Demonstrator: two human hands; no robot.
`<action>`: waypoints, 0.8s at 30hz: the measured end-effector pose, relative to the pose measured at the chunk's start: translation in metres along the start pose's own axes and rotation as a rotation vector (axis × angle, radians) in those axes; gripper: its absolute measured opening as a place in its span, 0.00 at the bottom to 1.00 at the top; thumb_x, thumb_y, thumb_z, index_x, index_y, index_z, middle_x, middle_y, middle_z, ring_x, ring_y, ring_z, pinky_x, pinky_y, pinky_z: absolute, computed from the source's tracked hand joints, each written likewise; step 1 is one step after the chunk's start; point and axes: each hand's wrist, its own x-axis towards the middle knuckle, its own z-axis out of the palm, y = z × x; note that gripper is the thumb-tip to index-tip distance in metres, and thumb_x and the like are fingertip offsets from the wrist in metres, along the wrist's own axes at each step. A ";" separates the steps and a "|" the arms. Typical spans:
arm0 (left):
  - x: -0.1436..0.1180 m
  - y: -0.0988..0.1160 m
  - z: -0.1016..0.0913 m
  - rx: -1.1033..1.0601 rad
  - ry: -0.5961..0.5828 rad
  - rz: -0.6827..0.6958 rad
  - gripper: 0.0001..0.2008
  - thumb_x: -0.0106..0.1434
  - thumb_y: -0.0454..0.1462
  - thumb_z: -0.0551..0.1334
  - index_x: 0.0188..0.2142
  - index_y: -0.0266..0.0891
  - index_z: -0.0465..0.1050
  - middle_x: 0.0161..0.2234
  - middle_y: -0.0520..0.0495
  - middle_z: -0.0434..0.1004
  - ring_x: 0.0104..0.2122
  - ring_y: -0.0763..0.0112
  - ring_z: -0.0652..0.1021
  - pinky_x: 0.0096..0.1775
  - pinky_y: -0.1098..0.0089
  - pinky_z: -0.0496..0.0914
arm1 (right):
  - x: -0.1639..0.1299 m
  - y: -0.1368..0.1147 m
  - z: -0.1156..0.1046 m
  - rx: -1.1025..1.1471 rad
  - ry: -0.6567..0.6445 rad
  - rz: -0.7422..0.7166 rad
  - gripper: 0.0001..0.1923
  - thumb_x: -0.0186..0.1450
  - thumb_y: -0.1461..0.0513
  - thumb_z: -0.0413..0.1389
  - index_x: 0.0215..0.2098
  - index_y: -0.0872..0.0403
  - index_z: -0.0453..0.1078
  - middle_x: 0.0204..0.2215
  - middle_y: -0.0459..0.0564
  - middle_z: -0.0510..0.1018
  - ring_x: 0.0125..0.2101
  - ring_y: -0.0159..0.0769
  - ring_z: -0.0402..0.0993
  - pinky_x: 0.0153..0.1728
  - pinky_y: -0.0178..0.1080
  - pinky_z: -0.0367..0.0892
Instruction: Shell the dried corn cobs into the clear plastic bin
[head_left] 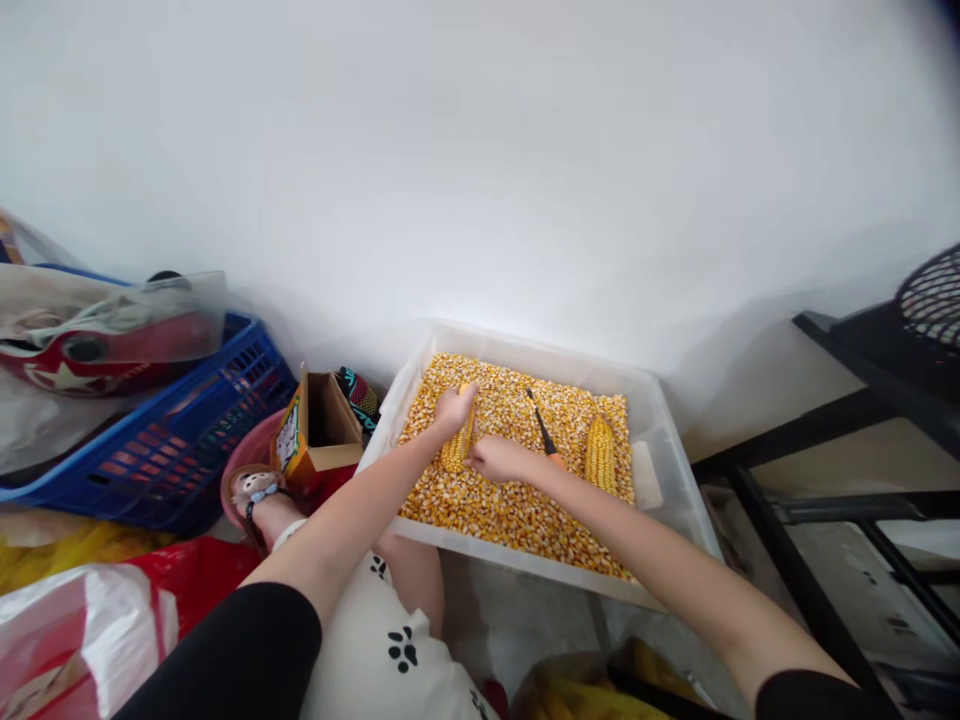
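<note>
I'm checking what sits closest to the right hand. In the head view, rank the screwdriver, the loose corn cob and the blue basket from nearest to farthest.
From the right hand:
1. Screwdriver, just right of it.
2. Loose corn cob, further right in the bin.
3. Blue basket, far left on the floor.

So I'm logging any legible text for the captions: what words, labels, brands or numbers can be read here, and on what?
None can be read.
Small cardboard box left of the clear tub: a printed label on its side, too small and blurred to read.
Dark packet behind that box: coloured lettering, unreadable.
Red and white bag in the blue crate: star shapes only, no words visible.
</note>
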 end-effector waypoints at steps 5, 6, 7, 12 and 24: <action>-0.008 0.004 0.005 0.090 0.008 0.150 0.23 0.52 0.53 0.52 0.19 0.35 0.66 0.16 0.50 0.65 0.20 0.72 0.67 0.22 0.73 0.56 | 0.021 0.023 -0.013 0.201 -0.206 -0.093 0.12 0.56 0.64 0.51 0.32 0.59 0.75 0.31 0.52 0.78 0.28 0.33 0.72 0.28 0.30 0.61; -0.010 0.005 0.006 0.096 -0.002 0.182 0.23 0.52 0.54 0.52 0.19 0.35 0.65 0.16 0.50 0.64 0.19 0.73 0.66 0.22 0.73 0.55 | 0.025 0.026 -0.015 0.255 -0.265 -0.103 0.11 0.55 0.65 0.52 0.32 0.60 0.75 0.31 0.52 0.78 0.29 0.33 0.72 0.29 0.30 0.62; -0.011 0.005 0.007 0.099 -0.014 0.208 0.23 0.51 0.54 0.53 0.19 0.36 0.65 0.16 0.51 0.64 0.19 0.73 0.65 0.22 0.74 0.55 | 0.030 0.028 -0.017 0.299 -0.316 -0.110 0.11 0.54 0.65 0.52 0.31 0.60 0.75 0.32 0.52 0.79 0.29 0.33 0.72 0.30 0.30 0.62; -0.009 0.003 0.003 0.051 -0.028 0.191 0.24 0.50 0.56 0.53 0.18 0.36 0.64 0.15 0.51 0.62 0.19 0.73 0.65 0.22 0.73 0.55 | 0.033 0.033 -0.014 0.381 -0.278 -0.130 0.10 0.52 0.66 0.53 0.30 0.60 0.75 0.30 0.50 0.78 0.28 0.32 0.70 0.29 0.30 0.62; -0.005 0.003 -0.009 -0.275 -0.161 0.006 0.20 0.51 0.53 0.54 0.22 0.37 0.65 0.15 0.48 0.67 0.17 0.67 0.71 0.23 0.69 0.65 | -0.015 0.023 0.006 0.269 0.095 0.040 0.16 0.62 0.59 0.46 0.28 0.58 0.72 0.23 0.48 0.74 0.20 0.26 0.61 0.22 0.30 0.50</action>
